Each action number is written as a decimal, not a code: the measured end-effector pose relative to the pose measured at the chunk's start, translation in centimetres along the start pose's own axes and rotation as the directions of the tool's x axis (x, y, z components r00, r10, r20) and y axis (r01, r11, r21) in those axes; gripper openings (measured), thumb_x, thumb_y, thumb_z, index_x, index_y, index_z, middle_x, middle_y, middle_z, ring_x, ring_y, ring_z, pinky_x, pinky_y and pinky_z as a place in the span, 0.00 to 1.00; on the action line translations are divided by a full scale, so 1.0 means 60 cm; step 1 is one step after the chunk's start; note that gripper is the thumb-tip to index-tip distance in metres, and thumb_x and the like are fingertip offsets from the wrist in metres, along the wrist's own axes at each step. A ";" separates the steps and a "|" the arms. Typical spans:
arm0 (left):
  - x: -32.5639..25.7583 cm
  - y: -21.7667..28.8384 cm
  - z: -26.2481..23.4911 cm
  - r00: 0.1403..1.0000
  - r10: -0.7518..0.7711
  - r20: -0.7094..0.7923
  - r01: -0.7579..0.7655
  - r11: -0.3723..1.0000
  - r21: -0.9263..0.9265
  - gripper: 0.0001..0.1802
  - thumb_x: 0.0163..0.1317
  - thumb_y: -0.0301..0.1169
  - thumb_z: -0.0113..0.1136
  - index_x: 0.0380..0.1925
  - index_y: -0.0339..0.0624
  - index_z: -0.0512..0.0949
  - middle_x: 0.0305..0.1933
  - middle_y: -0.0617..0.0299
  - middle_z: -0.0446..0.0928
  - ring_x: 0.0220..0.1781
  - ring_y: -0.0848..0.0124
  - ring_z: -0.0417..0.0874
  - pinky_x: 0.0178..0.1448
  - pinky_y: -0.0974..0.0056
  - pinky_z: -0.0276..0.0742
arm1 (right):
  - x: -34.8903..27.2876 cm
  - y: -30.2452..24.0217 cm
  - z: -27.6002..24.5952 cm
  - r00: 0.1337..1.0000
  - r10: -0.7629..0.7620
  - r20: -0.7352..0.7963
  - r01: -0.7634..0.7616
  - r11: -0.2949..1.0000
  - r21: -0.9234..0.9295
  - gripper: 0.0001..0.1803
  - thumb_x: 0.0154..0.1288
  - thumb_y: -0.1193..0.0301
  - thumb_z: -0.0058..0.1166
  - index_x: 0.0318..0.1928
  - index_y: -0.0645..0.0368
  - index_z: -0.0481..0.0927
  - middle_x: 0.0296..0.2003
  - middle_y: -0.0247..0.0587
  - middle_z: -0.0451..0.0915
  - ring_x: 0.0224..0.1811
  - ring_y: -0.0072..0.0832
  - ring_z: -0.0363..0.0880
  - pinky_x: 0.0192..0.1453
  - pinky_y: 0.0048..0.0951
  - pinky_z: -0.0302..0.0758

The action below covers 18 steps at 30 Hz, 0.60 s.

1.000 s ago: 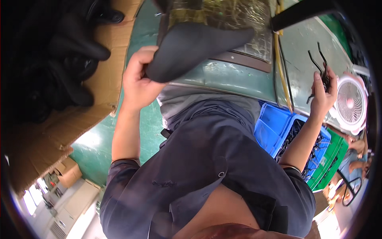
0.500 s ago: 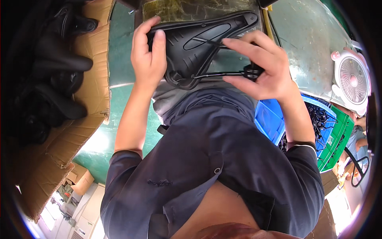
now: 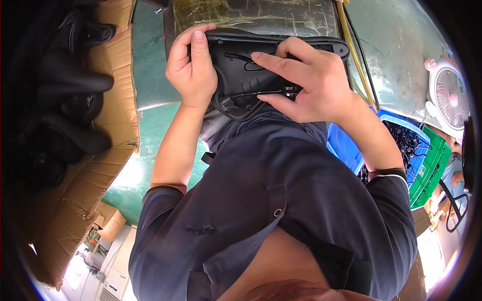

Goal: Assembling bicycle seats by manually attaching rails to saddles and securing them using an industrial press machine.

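Observation:
A black bicycle saddle (image 3: 234, 75) lies underside up in front of me, its wide end to the left and its narrow nose to the right. Around the wide end's rim curls my left hand (image 3: 193, 67), thumb on the near side. Over the middle of the saddle, my right hand (image 3: 311, 80) grips a black saddle rail frame (image 3: 246, 93) with two thin rods and a dark clamp piece. The rods point left, their tips over the wide part of the underside. Whether the tips sit in the saddle I cannot tell. My palm hides part of the frame.
On the left stands a cardboard box (image 3: 113, 95) holding several black saddles (image 3: 75, 80). A blue crate (image 3: 344, 143) with black metal parts and a green crate (image 3: 433, 165) are at the right, below a white fan (image 3: 448, 95). A scratched, worn board (image 3: 261, 15) lies beyond the saddle.
My right hand has moved left and lowered the rail frame closer to the saddle's underside. The saddle has shifted slightly right and turned, its nose now lower in view. My left hand keeps its hold.

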<state>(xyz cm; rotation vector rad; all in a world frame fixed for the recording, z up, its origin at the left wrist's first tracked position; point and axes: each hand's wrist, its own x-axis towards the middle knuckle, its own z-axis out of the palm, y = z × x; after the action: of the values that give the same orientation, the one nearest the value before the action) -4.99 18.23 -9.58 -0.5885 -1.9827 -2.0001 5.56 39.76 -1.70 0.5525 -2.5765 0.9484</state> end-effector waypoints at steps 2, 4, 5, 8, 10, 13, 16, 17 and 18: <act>-0.002 0.003 0.004 1.000 -0.010 -0.013 0.010 1.000 -0.029 0.11 0.82 0.27 0.58 0.48 0.30 0.86 0.50 0.55 0.90 0.52 0.72 0.86 0.60 0.67 0.80 | -0.001 -0.003 0.002 1.000 0.010 0.012 -0.010 1.000 0.008 0.37 0.40 0.62 0.83 0.57 0.50 0.91 0.37 0.33 0.80 0.26 0.31 0.81 0.30 0.32 0.79; -0.003 0.011 0.005 0.999 -0.050 -0.015 0.049 0.998 -0.046 0.10 0.82 0.27 0.58 0.48 0.30 0.86 0.50 0.55 0.90 0.52 0.73 0.86 0.60 0.67 0.80 | 0.002 -0.008 0.002 1.000 0.016 0.025 -0.017 1.000 0.015 0.38 0.39 0.63 0.83 0.58 0.52 0.91 0.37 0.35 0.81 0.26 0.31 0.79 0.30 0.31 0.78; -0.003 0.013 0.005 0.996 -0.090 -0.018 0.089 0.994 -0.059 0.10 0.82 0.27 0.58 0.48 0.30 0.86 0.50 0.54 0.90 0.51 0.73 0.87 0.61 0.68 0.80 | 0.005 -0.012 0.003 1.000 -0.013 0.023 0.013 1.000 0.001 0.36 0.40 0.62 0.83 0.57 0.50 0.91 0.38 0.34 0.80 0.27 0.32 0.81 0.31 0.33 0.79; -0.004 0.001 0.002 0.998 -0.063 0.001 0.063 0.995 -0.073 0.11 0.82 0.26 0.58 0.48 0.30 0.86 0.50 0.54 0.90 0.52 0.72 0.87 0.61 0.68 0.80 | 0.010 -0.011 0.007 0.998 -0.039 0.039 0.040 0.999 -0.005 0.35 0.40 0.61 0.82 0.55 0.48 0.90 0.39 0.33 0.79 0.28 0.32 0.83 0.31 0.35 0.80; -0.005 -0.001 0.001 0.998 -0.063 0.008 0.063 0.995 -0.075 0.11 0.82 0.26 0.58 0.48 0.29 0.86 0.50 0.53 0.90 0.52 0.72 0.87 0.61 0.67 0.81 | 0.013 -0.007 0.009 0.998 -0.038 0.057 0.038 0.999 0.002 0.35 0.40 0.61 0.82 0.56 0.48 0.90 0.40 0.34 0.79 0.28 0.33 0.83 0.31 0.35 0.81; -0.001 -0.001 0.003 0.998 -0.054 0.036 0.057 0.995 -0.080 0.10 0.82 0.26 0.58 0.47 0.29 0.86 0.50 0.53 0.90 0.53 0.70 0.87 0.62 0.66 0.81 | 0.017 0.004 0.014 0.997 -0.059 0.057 0.058 0.998 0.016 0.35 0.40 0.62 0.82 0.56 0.49 0.90 0.39 0.34 0.79 0.28 0.33 0.83 0.30 0.36 0.80; 0.004 0.007 0.007 0.997 -0.010 0.082 0.014 0.999 -0.046 0.10 0.82 0.25 0.57 0.46 0.29 0.85 0.50 0.53 0.90 0.53 0.68 0.88 0.63 0.64 0.81 | 0.027 0.013 0.009 0.988 -0.151 0.043 0.152 0.988 0.000 0.34 0.41 0.61 0.81 0.55 0.48 0.90 0.39 0.34 0.78 0.28 0.35 0.83 0.30 0.38 0.79; 0.008 0.005 0.008 0.995 0.005 0.099 -0.005 1.000 -0.005 0.10 0.82 0.24 0.57 0.46 0.29 0.85 0.49 0.52 0.90 0.53 0.68 0.88 0.63 0.64 0.81 | 0.034 0.024 0.007 0.985 -0.152 0.080 0.150 0.988 0.033 0.35 0.41 0.61 0.81 0.55 0.47 0.89 0.38 0.34 0.78 0.28 0.36 0.83 0.29 0.39 0.79; 0.007 0.007 0.006 0.994 0.023 0.107 -0.021 1.000 -0.014 0.10 0.82 0.24 0.57 0.46 0.29 0.85 0.49 0.52 0.90 0.53 0.68 0.88 0.63 0.64 0.81 | 0.041 0.031 0.003 0.981 -0.156 0.115 0.149 0.987 0.064 0.35 0.41 0.60 0.81 0.55 0.46 0.89 0.38 0.35 0.78 0.28 0.38 0.83 0.29 0.40 0.78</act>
<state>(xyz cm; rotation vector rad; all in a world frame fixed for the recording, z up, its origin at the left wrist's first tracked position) -5.13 18.61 -8.99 -0.7321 -2.0162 -2.0087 2.53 40.38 -1.77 0.8336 -2.5738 0.9636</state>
